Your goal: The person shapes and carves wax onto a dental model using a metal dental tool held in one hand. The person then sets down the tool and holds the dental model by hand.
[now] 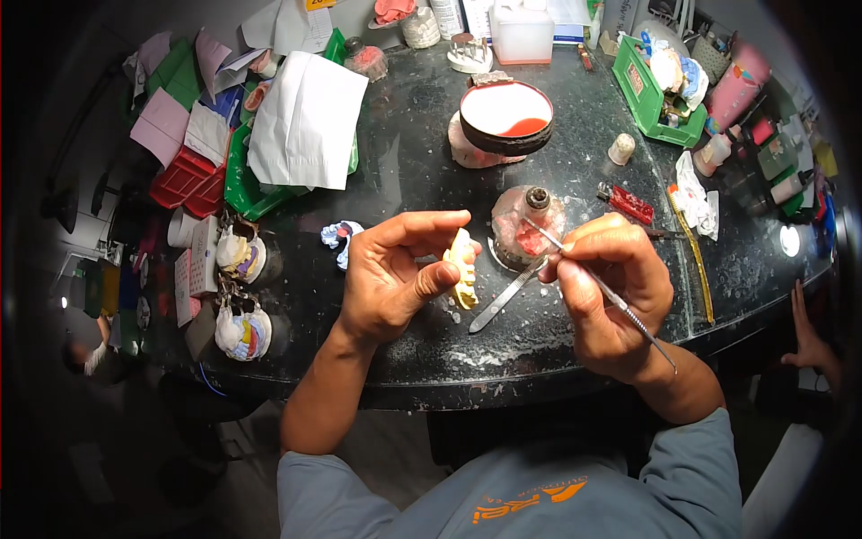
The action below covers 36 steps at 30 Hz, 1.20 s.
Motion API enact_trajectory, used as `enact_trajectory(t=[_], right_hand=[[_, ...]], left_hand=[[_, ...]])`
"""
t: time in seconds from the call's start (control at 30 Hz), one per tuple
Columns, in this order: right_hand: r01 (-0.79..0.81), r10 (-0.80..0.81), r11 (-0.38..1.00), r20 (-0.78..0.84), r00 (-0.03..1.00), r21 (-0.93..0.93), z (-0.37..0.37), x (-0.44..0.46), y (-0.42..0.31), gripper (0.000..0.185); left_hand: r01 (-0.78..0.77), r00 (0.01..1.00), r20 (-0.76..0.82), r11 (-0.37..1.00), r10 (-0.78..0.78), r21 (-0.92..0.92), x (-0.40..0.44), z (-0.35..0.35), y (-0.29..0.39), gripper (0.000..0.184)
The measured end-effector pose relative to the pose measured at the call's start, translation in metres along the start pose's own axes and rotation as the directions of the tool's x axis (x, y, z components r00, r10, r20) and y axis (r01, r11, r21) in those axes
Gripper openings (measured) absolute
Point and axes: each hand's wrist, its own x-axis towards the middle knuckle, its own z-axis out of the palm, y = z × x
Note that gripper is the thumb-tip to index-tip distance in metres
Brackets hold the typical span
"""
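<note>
Both hands busy over a dark, scuffed workbench

The left hand (395, 269) is partly closed, holding a yellow dental cast (463, 269) upright between thumb and fingers, above the near part of the bench (404, 359). The right hand (620, 296) is curled in a pinch around a thin metal tool (620, 301), which slants from the upper left down to the lower right. Its upper end is near the neck of a glass burner (528, 229) standing behind the hands. A flat-bladed knife (507, 296) lies between the hands. Farther back sits a round dish (507, 115) with red material along one edge. A blue-and-white cast (341, 242) lies just beside the left hand.
</note>
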Motion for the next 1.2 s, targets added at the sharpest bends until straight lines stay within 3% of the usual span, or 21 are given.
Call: enact_trajectory(t=[0.13, 0.23, 0.33, 0.53, 0.67, 0.83, 0.97, 1.2], right_hand=[[0.06, -0.057, 0.997, 0.093, 0.994, -0.039, 0.0, 0.0, -0.008, 0.02], [0.204, -0.194, 0.977, 0.142, 0.971, -0.062, 0.001, 0.004, -0.006, 0.025], [0.21, -0.204, 0.977, 0.159, 0.966, -0.024, 0.003, 0.003, -0.006, 0.029], [0.235, -0.222, 0.97, 0.163, 0.961, -0.068, 0.002, 0.002, -0.009, 0.028], [0.239, -0.229, 0.967, 0.118, 0.966, -0.084, -0.002, 0.004, -0.004, 0.026], [0.155, -0.155, 0.986, 0.016, 0.988, -0.061, -0.009, 0.008, 0.001, 0.019], [-0.02, 0.024, 0.999, -0.089, 0.996, 0.043, -0.011, 0.012, 0.001, 0.014], [-0.055, 0.05, 0.997, -0.094, 0.994, -0.048, -0.01, 0.016, 0.0, 0.016]], left_hand=[[0.06, 0.998, 0.032, 0.992, -0.057, -0.111, 0.0, 0.001, 0.0, 0.047], [0.066, 0.996, 0.062, 0.985, -0.056, -0.158, 0.0, 0.0, -0.002, 0.043], [0.083, 0.996, 0.052, 0.991, -0.077, -0.105, -0.001, 0.001, -0.004, 0.053], [0.172, 0.983, 0.097, 0.967, -0.156, -0.188, -0.002, 0.001, 0.003, 0.05], [0.055, 0.998, 0.025, 0.992, -0.052, -0.11, -0.001, 0.003, -0.002, 0.047], [-0.079, 0.994, -0.061, 0.991, 0.085, 0.107, 0.0, 0.001, -0.005, 0.05], [-0.083, 0.985, -0.141, 0.988, 0.102, 0.131, 0.0, 0.003, -0.005, 0.052], [-0.085, 0.986, -0.132, 0.99, 0.1, 0.108, 0.001, 0.0, -0.008, 0.044]])
